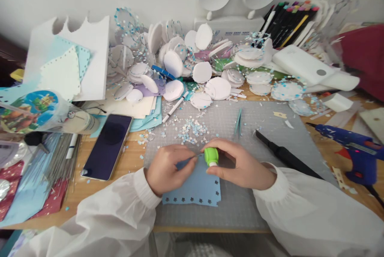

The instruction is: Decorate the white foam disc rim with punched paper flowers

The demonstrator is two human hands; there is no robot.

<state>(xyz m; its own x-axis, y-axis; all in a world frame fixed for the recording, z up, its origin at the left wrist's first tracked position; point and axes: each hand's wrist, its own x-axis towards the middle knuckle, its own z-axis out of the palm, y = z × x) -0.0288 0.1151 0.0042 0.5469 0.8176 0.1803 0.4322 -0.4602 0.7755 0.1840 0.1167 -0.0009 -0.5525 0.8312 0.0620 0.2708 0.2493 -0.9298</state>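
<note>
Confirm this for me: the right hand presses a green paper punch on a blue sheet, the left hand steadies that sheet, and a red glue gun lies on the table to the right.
One detail is wrong: the glue gun is blue, not red, as the head view shows. The rest holds: the right hand presses the green paper punch on the blue sheet, the left hand steadies it, and the gun lies on the table to the right.

The punch (211, 156) is bright green with a white base. The paper (196, 188) under it is light blue, edged with a row of small dark star-shaped holes. The mat (264, 117) is grey with a fine grid, sprinkled with pale blue and white confetti (193, 127). The glue gun (351, 145) is dark blue; the phone (108, 146) is black.
</note>
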